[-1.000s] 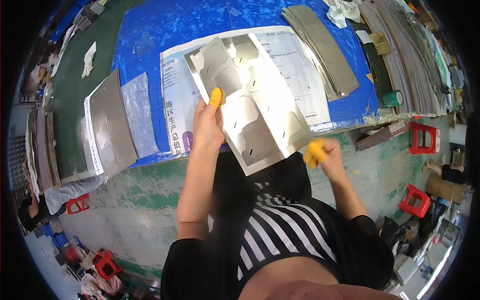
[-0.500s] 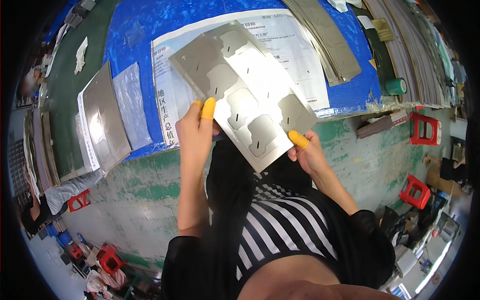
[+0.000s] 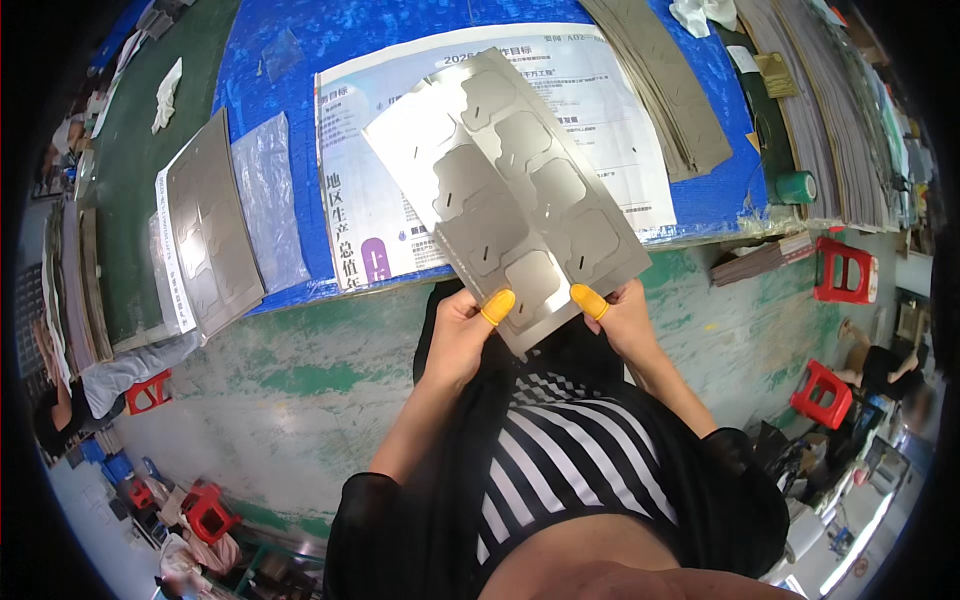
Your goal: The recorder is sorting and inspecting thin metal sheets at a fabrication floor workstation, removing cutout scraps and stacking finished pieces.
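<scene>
Both hands grip a thin, shiny metal sheet (image 3: 512,185) marked with rounded, notched outlines and small dark slots. It is tilted, its far end above the newspaper (image 3: 620,150) on the table. My left hand (image 3: 466,330) pinches the near left edge, a yellow finger cot on its thumb. On the near right edge my right hand (image 3: 622,318) does the same, its thumb also in a yellow cot. The fingers beneath the sheet are mostly hidden.
A similar metal sheet (image 3: 212,230) lies at the left beside clear plastic film (image 3: 268,200). Stacked sheets (image 3: 670,100) lie at the right on the blue table (image 3: 400,18). A green tape roll (image 3: 797,187) sits by the right edge; red stools (image 3: 846,270) stand beyond.
My left hand has slid down along the sheet's left edge to its near end, closer to my right hand. The sheet has tilted, and its bright reflections have shifted.
</scene>
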Demonstrator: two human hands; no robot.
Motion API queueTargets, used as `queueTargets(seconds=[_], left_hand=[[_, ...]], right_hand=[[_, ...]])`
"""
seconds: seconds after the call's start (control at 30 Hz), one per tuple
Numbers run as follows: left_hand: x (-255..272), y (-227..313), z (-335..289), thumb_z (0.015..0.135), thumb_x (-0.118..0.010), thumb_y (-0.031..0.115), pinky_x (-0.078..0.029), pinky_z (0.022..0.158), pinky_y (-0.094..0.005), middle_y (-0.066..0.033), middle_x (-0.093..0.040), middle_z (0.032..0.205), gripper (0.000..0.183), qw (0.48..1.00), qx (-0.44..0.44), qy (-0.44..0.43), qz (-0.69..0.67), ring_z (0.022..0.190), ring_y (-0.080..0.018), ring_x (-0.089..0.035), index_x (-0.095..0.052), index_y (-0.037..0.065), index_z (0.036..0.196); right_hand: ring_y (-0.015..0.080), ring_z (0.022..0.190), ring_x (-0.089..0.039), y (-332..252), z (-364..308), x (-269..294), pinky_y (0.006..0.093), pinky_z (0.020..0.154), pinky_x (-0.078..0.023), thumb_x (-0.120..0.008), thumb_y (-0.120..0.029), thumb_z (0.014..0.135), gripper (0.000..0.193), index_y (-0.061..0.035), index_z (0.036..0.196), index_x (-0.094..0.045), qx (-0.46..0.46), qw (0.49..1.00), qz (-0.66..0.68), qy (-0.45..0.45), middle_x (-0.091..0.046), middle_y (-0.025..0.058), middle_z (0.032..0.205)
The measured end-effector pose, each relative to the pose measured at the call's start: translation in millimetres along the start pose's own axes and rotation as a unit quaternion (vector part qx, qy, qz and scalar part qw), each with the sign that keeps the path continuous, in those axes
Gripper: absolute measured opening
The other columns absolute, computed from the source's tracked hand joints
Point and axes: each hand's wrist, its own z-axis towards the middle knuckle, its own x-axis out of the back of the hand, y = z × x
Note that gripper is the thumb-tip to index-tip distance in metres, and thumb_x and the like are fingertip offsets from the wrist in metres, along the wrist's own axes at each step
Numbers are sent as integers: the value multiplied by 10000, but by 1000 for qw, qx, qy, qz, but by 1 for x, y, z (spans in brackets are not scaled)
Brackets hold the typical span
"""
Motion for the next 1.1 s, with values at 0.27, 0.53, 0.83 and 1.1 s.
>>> queueTargets(seconds=[0.27,0.53,0.83,1.1], left_hand=[[-3,-2,0,871,-575,90,-477,785,-277,-64,-633,980,222,998,58,8,-5,873,-135,-598,-589,-20,1063],[-11,0,4,875,-574,107,-492,794,-310,-70,-627,968,238,989,94,-19,-108,890,-151,-601,-578,-12,1081],[-14,2,3,881,-571,125,-493,760,-297,-79,-630,975,220,985,108,-35,-127,887,-153,-604,-590,-10,1054],[-6,1,0,893,-546,113,-499,783,-299,-72,-620,986,225,988,88,-37,-118,877,-144,-601,-577,-10,1080]], right_hand=[[14,490,-326,-1,-8,-1,189,418,-220,-666,-160,811,190,-74,940,-557,-23,998,55,4,-482,-57,677],[47,583,-487,-18,-17,-2,210,490,-366,-647,-177,824,202,-32,954,-592,-53,957,280,-51,-580,-12,768],[72,623,-489,-23,-21,-4,218,534,-387,-687,-238,797,299,-29,984,-582,-50,979,191,47,-570,-3,765],[30,677,-471,-15,-17,-1,194,502,-334,-643,-139,824,180,-59,980,-602,-13,989,149,10,-566,-7,806]])
